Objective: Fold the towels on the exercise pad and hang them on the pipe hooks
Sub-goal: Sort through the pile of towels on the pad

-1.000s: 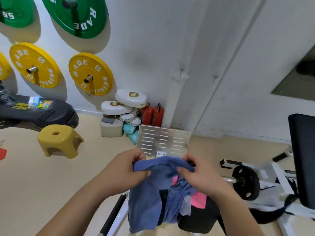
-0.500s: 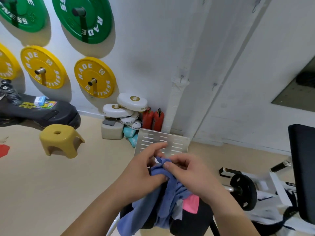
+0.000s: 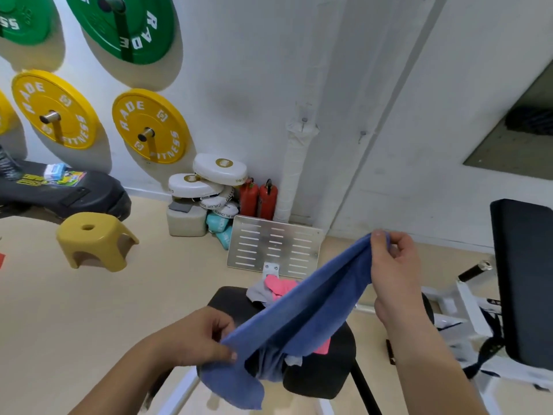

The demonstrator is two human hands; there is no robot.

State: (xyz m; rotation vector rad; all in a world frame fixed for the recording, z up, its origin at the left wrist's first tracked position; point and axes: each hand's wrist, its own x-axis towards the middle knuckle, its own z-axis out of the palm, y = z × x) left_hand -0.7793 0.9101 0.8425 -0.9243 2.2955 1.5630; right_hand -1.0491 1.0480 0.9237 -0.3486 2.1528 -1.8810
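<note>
One blue towel (image 3: 314, 310) was stretched in the air between two hands, slanting from lower left to upper right above the black exercise pad (image 3: 323, 375). The left hand (image 3: 194, 339) pinched its lower end between thumb and curled fingers, and a loose flap hung below that grip, past the pad's near edge. The right hand (image 3: 392, 265) was held higher and farther out. It pinched the upper corner between thumb and forefinger, with the other fingers curled loosely behind.

The towel's middle sagged in long folds, and part of it drooped toward the pad. On the pad, beyond and under the blue one, a pink towel (image 3: 278, 286) and a grey cloth (image 3: 257, 292) lay crumpled together.

Just past the pad stood a tilted, slotted metal plate (image 3: 275, 247). Behind it a white wrapped pipe (image 3: 296, 163) ran up the wall, with a small hook (image 3: 304, 119) on it. Two red fire extinguishers (image 3: 258, 199) stood beside the pipe's foot, with a stack of white pads (image 3: 209, 181) to their left. A yellow stool (image 3: 95, 241) sat on the floor farther left. Yellow weight plates (image 3: 149, 125) and green weight plates (image 3: 125, 25) hung on wall pegs, and a black backrest (image 3: 523, 280) stood at the right edge.
</note>
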